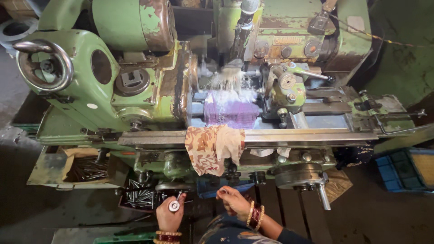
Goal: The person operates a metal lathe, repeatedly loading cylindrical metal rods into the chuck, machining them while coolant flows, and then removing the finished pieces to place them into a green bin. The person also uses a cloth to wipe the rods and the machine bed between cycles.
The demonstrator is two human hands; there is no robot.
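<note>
Nearest us: left hand (169,216), grip closed around a small round silver part (174,206) with a dark centre hole, just above a tray of dark metal rods (141,197). Right hand (233,201), fingers curled; whether they clasp anything we cannot tell. Beyond: patterned cloth (212,149) draped over the rail. Farthest: green lathe (135,77), coolant spraying. Risk, we judge: bangles or cloth could catch in moving parts.

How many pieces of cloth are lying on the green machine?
2: a purple cloth on the bed under the coolant spray, and a brown-and-cream patterned cloth draped over the front rail. Others may be hidden.
</note>
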